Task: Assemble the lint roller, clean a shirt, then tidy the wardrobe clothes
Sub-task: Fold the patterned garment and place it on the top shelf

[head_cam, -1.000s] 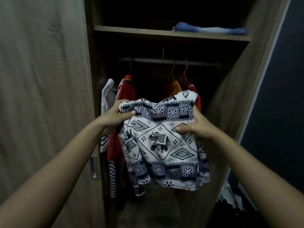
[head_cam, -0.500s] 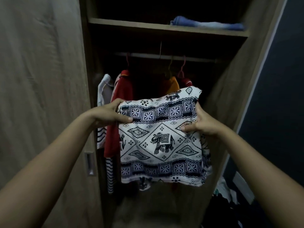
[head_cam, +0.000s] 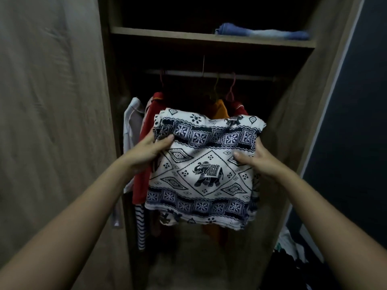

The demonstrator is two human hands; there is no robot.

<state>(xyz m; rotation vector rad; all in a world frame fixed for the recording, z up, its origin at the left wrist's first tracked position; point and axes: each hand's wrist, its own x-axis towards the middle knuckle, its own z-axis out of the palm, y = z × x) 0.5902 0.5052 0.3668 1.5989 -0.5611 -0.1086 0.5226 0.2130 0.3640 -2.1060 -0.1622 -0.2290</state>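
Observation:
A folded white garment with a dark blue elephant print (head_cam: pixel 204 174) is held up in front of the open wardrobe. My left hand (head_cam: pixel 148 152) grips its upper left edge, thumb on top of the cloth. My right hand (head_cam: pixel 256 161) grips its right side, thumb pressed on the front. Behind it, red (head_cam: pixel 144 164), white (head_cam: pixel 130 124) and orange (head_cam: pixel 219 110) clothes hang on hangers from the rail (head_cam: pixel 209 74). The lint roller is not in view.
A wooden shelf (head_cam: pixel 167 33) above the rail carries folded blue cloth (head_cam: pixel 261 33). The wardrobe's closed door (head_cam: pixel 52 122) fills the left; its open door (head_cam: pixel 293 122) stands on the right. A heap of clothes (head_cam: pixel 293 254) lies at the lower right by a dark wall.
The hanging bottom part of the printed garment has been folded up into a flatter, more compact bundle, and both hands have lifted it slightly toward the wardrobe.

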